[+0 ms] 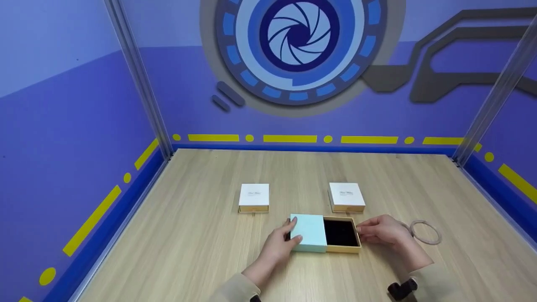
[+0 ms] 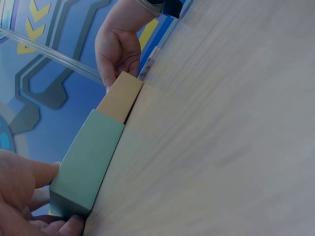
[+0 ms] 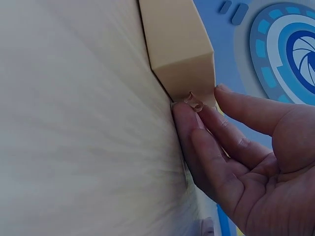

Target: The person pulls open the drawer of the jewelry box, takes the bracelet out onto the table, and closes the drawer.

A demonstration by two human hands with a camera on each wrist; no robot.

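A mint-green slide-out gift box [image 1: 308, 230] lies on the table with its tan drawer [image 1: 343, 249] pulled partway out to the right. A black lining [image 1: 341, 233] shows inside the drawer. My left hand [image 1: 277, 245] grips the left end of the green sleeve [image 2: 88, 160], thumb and fingers on opposite faces. At the drawer's outer end is my right hand [image 1: 384, 230]. In the right wrist view, its thumb touches the drawer's edge and its curled fingers are at a small ribbon loop [image 3: 194, 102] on the end face.
Two white-lidded boxes with gold sides stand farther back, one on the left [image 1: 254, 196] and one on the right [image 1: 347, 196]. Beside my right wrist lies a thin pinkish ring [image 1: 439, 237]. Printed panels [image 1: 251, 121] enclose the table [image 1: 188, 235] at the back and sides.
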